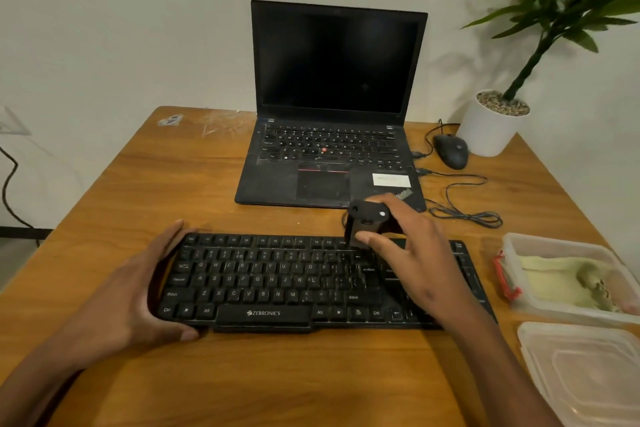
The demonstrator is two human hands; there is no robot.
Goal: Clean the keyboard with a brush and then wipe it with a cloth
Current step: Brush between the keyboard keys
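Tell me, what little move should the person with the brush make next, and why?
Probably sweep the brush leftward along the top key rows. The right hand holds it upright at the keyboard's upper right, and the left hand steadies the left end.

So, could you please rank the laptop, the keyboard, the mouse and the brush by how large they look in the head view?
1. laptop
2. keyboard, though it lies nearer the camera, so its rank against the laptop is unsure
3. mouse
4. brush, close to the mouse and partly hidden by the right hand
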